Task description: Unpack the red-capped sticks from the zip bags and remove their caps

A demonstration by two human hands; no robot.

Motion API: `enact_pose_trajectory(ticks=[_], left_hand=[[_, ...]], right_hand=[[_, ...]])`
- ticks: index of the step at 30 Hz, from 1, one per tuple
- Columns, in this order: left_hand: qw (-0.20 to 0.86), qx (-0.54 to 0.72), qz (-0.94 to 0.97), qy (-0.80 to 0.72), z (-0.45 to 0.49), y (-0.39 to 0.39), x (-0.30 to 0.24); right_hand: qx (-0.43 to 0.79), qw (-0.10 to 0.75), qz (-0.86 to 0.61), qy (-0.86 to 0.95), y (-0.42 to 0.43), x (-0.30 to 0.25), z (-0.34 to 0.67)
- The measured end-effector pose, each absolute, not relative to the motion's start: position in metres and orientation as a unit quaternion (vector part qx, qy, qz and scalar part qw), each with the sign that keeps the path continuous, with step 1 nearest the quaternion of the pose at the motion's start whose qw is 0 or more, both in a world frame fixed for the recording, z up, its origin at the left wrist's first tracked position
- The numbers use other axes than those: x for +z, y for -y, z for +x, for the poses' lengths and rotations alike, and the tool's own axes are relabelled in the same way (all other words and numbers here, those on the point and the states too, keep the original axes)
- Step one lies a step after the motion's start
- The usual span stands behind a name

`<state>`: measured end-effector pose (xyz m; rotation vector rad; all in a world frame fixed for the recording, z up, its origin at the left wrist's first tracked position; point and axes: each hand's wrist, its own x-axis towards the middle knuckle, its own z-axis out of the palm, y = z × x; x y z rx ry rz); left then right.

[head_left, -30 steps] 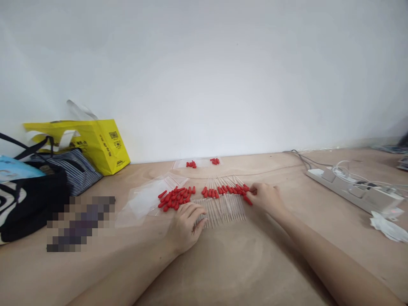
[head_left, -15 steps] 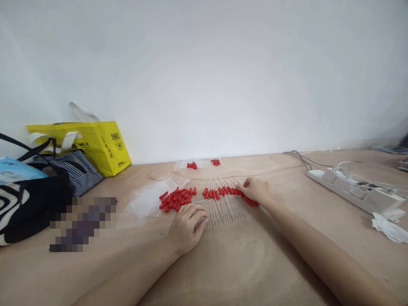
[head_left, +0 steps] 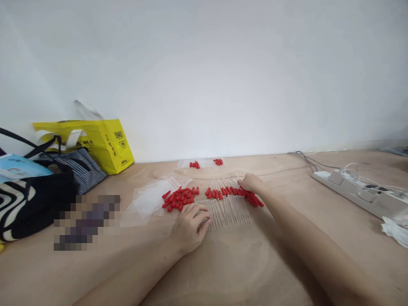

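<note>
A row of clear thin tubes with red caps (head_left: 228, 204) lies on the wooden table (head_left: 242, 263). Left of it sits a heap of loose red caps (head_left: 180, 197) on a clear plastic bag (head_left: 145, 199). My left hand (head_left: 191, 225) rests with curled fingers at the row's near left end, touching the tube tips. My right hand (head_left: 251, 183) reaches over the red-capped far ends at the row's right side, fingers bent down onto them. Whether it holds one is hidden.
Two small clear bags with red caps (head_left: 205, 163) lie by the wall. A yellow bag (head_left: 95, 142), a striped bag (head_left: 78, 168) and a black-white bag (head_left: 28, 204) stand at left. A white power strip (head_left: 360, 193) with cables lies at right.
My right hand has moved away from me and to the left along the capped ends. My left hand has stayed put. The view has shifted slightly.
</note>
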<state>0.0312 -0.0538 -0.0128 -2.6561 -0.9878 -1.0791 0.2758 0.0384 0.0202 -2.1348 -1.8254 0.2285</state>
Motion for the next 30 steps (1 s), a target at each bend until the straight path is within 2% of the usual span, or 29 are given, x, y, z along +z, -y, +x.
enact_pose_trajectory(ticks=[6, 8, 10, 13, 19, 23, 27, 30], left_hand=[[0.051, -0.338, -0.88, 0.329, 0.032, 0.054, -0.014], [0.052, -0.334, -0.882, 0.328, 0.034, 0.054, -0.013], [0.056, -0.336, -0.882, 0.327, 0.036, 0.055, -0.011], [0.063, -0.341, -0.879, 0.327, 0.038, 0.056, -0.008], [0.086, -0.374, -0.863, 0.329, 0.039, 0.056, -0.007], [0.098, -0.379, -0.858, 0.332, 0.038, 0.054, -0.007], [0.12, -0.367, -0.85, 0.358, 0.035, 0.053, -0.006], [0.147, -0.359, -0.846, 0.366, 0.034, 0.053, -0.005]], right_hand=[[0.212, 0.287, -0.622, 0.697, 0.01, 0.015, 0.257], [0.349, 0.374, -0.515, 0.687, 0.027, 0.006, 0.249], [0.452, 0.424, -0.426, 0.659, 0.039, -0.001, 0.242], [0.491, 0.47, -0.368, 0.634, 0.049, -0.007, 0.23], [0.469, 0.487, -0.362, 0.642, 0.059, -0.012, 0.208], [0.401, 0.5, -0.39, 0.661, 0.059, -0.014, 0.214], [0.215, 0.541, -0.436, 0.686, 0.053, -0.011, 0.239], [-0.007, 0.479, -0.415, 0.774, 0.054, -0.011, 0.248]])
